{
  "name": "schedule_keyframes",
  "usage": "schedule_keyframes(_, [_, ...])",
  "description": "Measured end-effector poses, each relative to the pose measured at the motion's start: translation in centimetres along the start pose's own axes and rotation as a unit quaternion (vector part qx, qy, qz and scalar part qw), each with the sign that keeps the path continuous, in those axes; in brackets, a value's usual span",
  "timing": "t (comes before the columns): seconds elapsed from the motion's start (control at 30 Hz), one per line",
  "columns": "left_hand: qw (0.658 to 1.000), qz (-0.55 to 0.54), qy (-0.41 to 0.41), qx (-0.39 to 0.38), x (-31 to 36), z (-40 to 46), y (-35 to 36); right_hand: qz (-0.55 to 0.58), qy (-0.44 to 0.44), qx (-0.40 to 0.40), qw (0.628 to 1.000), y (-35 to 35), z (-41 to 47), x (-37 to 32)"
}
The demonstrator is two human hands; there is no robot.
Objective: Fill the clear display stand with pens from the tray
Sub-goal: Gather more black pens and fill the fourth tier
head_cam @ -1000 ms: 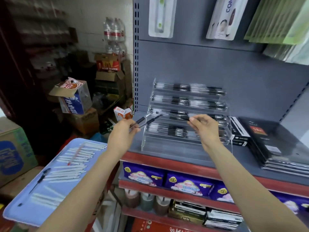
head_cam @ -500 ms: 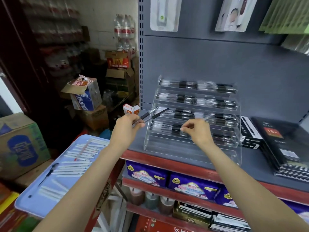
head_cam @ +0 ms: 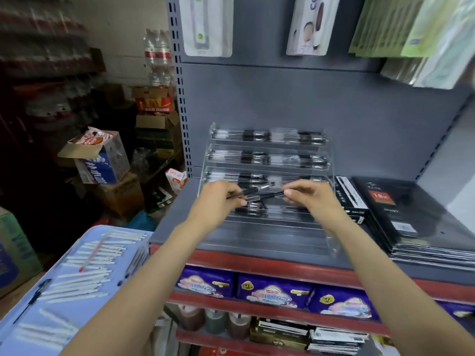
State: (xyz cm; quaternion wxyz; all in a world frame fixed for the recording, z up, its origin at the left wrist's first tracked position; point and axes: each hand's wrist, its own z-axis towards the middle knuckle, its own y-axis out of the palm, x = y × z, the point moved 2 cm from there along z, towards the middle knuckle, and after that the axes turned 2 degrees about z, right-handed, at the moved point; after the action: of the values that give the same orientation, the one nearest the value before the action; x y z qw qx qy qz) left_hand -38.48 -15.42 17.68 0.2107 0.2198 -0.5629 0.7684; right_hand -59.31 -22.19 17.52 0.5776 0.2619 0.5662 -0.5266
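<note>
The clear tiered display stand (head_cam: pixel 331 242) sits on the grey shelf, its upper tiers lined with black-and-clear pens (head_cam: pixel 270 136). My left hand (head_cam: pixel 218 201) grips two black pens (head_cam: pixel 253 191) in front of the stand's middle tiers. My right hand (head_cam: pixel 308 199) meets it from the right and pinches the tip end of one of those pens (head_cam: pixel 272 194). The blue tray (head_cam: pixel 120 276) at lower left holds several white pens and a black one (head_cam: pixel 36 296). The stand's lowest tiers look bare, though blur hides detail.
Black boxed notebooks (head_cam: pixel 411 217) are stacked on the shelf right of the stand. Purple packets (head_cam: pixel 272 294) fill the shelf below. Cardboard boxes (head_cam: pixel 102 160) pile up on the floor at left. Packaged goods hang on the back panel above.
My left hand has carried its two pens rightward to the stand's front. My right hand has left the lower tier and come to pinch one of those pens.
</note>
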Motion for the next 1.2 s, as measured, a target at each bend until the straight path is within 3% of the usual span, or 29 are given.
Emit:
schedule_keyframes(0.13, [0.999,-0.042,0.013,-0.022,3.0,2.4,2.8,0.011,0.013,0.090,0.996,-3.6,-0.5,1.4])
schedule_keyframes(0.3, [0.998,0.026,-0.007,-0.054,4.8,5.0,6.1,-0.152,0.047,0.197,0.967,-6.9,-0.8,4.8])
schedule_keyframes(0.5, [0.994,0.092,-0.012,-0.057,5.7,5.8,8.6,-0.035,0.113,0.126,0.985,-7.8,-0.8,6.7])
schedule_keyframes(0.63, [0.992,0.116,-0.004,-0.056,5.7,6.0,9.4,-0.012,0.112,0.129,0.985,-7.7,-0.8,6.4])
schedule_keyframes(0.83, [0.989,0.084,0.103,-0.070,5.6,5.1,9.3,-0.045,0.110,0.132,0.984,-7.7,-0.9,6.2])
schedule_keyframes(1.0, [0.965,0.168,0.154,-0.127,5.4,5.6,9.4,-0.070,0.106,0.131,0.983,-7.6,-1.0,6.4])
schedule_keyframes(1.2, [0.957,0.201,0.135,-0.160,7.2,6.5,10.1,-0.074,0.107,0.136,0.982,-7.5,-1.0,6.4])
